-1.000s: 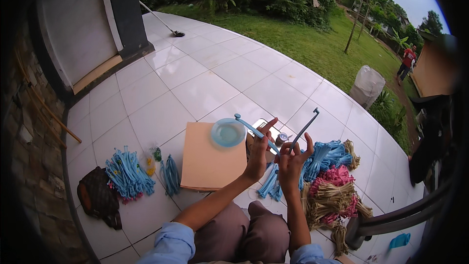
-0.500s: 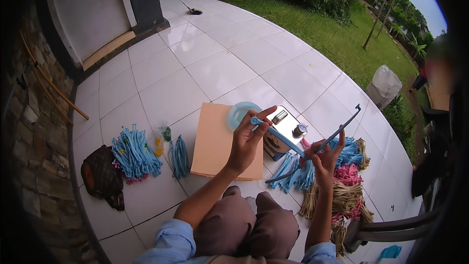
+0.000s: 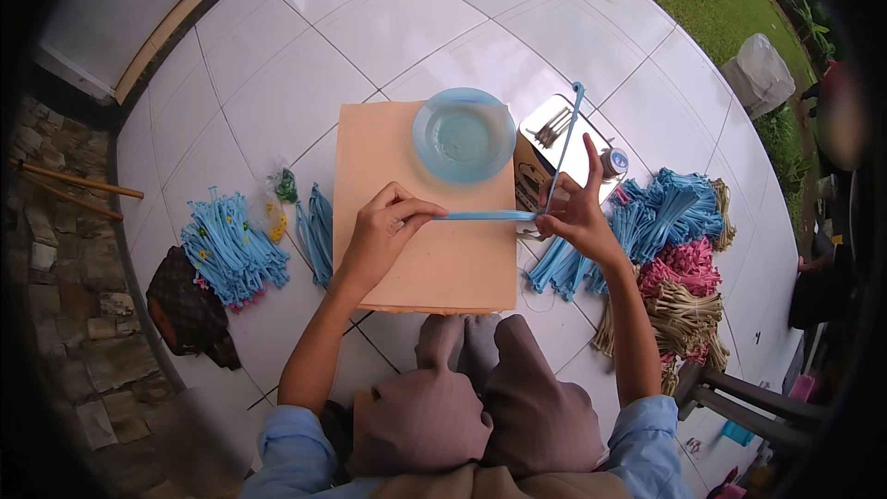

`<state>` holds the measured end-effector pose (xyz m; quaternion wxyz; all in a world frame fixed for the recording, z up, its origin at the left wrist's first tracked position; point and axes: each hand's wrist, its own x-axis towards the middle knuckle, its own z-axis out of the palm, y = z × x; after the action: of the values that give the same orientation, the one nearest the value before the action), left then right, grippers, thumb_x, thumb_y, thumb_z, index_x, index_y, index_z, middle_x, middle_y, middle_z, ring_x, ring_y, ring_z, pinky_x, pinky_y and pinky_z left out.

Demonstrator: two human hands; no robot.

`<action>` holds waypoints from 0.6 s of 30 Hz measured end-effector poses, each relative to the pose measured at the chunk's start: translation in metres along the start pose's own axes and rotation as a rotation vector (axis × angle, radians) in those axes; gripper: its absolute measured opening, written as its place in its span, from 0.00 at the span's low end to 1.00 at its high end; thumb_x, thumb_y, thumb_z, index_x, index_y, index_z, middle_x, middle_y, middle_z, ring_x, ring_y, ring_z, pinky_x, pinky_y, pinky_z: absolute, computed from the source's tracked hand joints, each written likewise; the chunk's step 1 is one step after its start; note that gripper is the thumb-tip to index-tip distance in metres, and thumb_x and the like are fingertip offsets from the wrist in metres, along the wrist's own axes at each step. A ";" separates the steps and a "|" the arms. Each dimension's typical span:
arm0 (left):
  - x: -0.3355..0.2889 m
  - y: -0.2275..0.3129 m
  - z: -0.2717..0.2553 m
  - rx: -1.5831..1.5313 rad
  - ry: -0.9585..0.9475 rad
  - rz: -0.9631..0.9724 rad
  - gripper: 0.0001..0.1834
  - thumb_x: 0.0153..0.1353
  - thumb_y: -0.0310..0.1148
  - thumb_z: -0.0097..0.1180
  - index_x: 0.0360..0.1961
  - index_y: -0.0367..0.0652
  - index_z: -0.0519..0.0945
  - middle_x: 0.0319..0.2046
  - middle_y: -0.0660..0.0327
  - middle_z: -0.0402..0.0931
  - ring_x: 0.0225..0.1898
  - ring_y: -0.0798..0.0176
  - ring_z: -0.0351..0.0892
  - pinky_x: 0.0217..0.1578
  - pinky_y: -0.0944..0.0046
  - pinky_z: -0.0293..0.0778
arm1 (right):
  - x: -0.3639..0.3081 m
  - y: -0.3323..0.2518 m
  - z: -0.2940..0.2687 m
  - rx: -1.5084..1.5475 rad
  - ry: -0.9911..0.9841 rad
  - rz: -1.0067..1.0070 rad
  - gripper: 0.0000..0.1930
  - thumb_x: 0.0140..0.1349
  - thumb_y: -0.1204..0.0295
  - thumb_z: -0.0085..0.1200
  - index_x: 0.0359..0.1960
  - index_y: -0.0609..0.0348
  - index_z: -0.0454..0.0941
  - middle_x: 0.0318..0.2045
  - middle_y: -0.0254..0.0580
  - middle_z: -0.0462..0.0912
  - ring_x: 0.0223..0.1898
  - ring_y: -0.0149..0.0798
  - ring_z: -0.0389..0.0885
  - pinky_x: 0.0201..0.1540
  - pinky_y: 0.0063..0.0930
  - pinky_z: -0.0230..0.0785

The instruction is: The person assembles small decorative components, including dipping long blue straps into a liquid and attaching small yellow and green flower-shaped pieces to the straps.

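At the frame's centre, we see the left hand (image 3: pixel 379 227) and right hand (image 3: pixel 582 224), apart, each pinching a narrow blue strap (image 3: pixel 488 216), probably light, pliable and best gripped near its ends.

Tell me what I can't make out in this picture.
Head view: the blue strip's left end, hidden by the left hand.
Head view: whether it joins the upright strip; the right hand's fingers cover the meeting point.
Head view: how much pink lies under the left-side blue bundle, which covers it.
Head view: the door's top, cut off by the picture's edge.
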<state>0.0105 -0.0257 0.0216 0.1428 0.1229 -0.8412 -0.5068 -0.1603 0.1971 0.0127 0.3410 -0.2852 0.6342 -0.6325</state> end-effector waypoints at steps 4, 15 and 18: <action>0.011 -0.011 -0.017 0.145 -0.113 0.005 0.17 0.53 0.20 0.55 0.41 0.54 0.83 0.27 0.63 0.61 0.29 0.67 0.68 0.33 0.67 0.72 | 0.029 0.008 0.006 0.118 -0.092 0.001 0.55 0.51 0.85 0.55 0.65 0.36 0.21 0.35 0.45 0.70 0.25 0.32 0.76 0.24 0.23 0.69; 0.030 -0.019 -0.029 0.264 -0.325 0.038 0.23 0.50 0.19 0.54 0.45 0.58 0.81 0.29 0.63 0.59 0.30 0.65 0.65 0.36 0.68 0.70 | 0.049 0.013 0.002 0.070 -0.141 0.088 0.53 0.51 0.87 0.52 0.65 0.38 0.22 0.34 0.45 0.71 0.27 0.32 0.77 0.27 0.24 0.73; 0.031 -0.019 -0.029 0.309 -0.336 0.061 0.23 0.50 0.19 0.54 0.45 0.58 0.81 0.29 0.63 0.58 0.30 0.65 0.66 0.36 0.68 0.71 | 0.050 0.013 0.001 0.064 -0.144 0.107 0.53 0.51 0.87 0.52 0.65 0.39 0.23 0.34 0.45 0.71 0.27 0.32 0.77 0.27 0.24 0.73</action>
<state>-0.0065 -0.0685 0.0214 -0.0043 0.0316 -0.9242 -0.3806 -0.1889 0.1577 -0.0034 0.4281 -0.2845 0.6017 -0.6113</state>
